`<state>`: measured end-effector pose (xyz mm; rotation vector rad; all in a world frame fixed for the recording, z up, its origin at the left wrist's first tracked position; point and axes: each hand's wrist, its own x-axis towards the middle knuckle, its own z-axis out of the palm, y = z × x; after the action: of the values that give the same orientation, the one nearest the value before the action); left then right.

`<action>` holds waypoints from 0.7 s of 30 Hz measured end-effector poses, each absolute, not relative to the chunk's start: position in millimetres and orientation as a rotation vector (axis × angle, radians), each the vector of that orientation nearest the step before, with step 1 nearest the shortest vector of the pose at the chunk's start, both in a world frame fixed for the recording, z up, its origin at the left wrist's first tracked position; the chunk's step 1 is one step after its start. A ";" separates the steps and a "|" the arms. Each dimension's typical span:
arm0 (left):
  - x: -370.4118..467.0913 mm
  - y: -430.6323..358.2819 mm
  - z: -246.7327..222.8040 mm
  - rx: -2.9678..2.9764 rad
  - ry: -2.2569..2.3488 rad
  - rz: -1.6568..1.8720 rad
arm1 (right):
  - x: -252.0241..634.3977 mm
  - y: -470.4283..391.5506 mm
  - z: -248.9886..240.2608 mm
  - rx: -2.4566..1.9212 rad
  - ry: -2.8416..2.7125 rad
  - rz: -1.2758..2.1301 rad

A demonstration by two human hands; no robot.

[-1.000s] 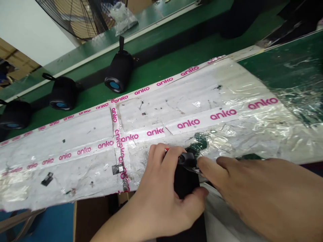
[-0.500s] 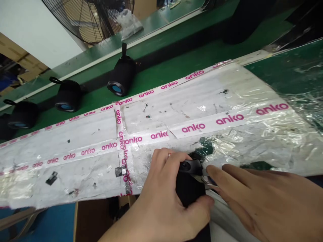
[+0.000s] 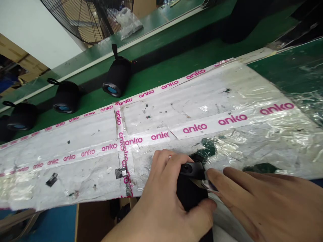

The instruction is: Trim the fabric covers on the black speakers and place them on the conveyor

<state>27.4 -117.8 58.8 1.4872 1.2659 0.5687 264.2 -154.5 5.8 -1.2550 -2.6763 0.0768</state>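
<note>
I am watching the bare left hand (image 3: 171,193) wrapping a black, fabric-covered, rounded body (image 3: 189,194) topped by a smooth dark-grey panel (image 3: 195,170); its fingers are curling over the far left side, its thumb pressing on the near right. The body is sitting between the hands at the near edge of the white-covered bench (image 3: 156,114), right of middle. I cannot tell what is bearing its weight.

The bare right hand (image 3: 262,198) is pinching a thin, silvery, metal-looking piece (image 3: 210,186), fingers narrow on it, its exposed end lying beside the panel's right side. I am not resolving whether the tip is touching.

Risks, my judgement:
- Too flat or hard a push could be sending the silvery piece skidding, scoring the panel or fraying the fabric. The left thumb is lying near, so a skid could be nicking it.
- A slackening left grip could be letting the rounded body turn or drop over the near edge.
- Wrinkled clear film (image 3: 242,137) is covering the bench's near right; a loose fold could be snagging the fingers.

Black blue-ended speakers (image 3: 117,75) are resting well apart, far left; I am judging them safe.
</note>
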 end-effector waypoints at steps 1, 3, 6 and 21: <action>27.6 -118.2 58.4 1.485 1.265 0.573 | 263.9 -154.4 5.9 -1.249 -2.685 0.060; 27.9 -118.8 57.5 1.479 1.264 0.583 | 263.0 -153.8 5.8 -1.249 -2.686 0.057; 28.2 -119.2 56.7 1.482 1.260 0.592 | 262.4 -153.1 5.1 -1.263 -2.684 0.066; 28.1 -111.8 62.2 1.608 1.245 0.509 | 262.2 -134.1 18.3 -1.262 -2.743 0.085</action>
<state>28.1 -111.8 62.2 1.6081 1.2452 0.5091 262.2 -134.1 18.3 -1.2623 -2.7433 0.0847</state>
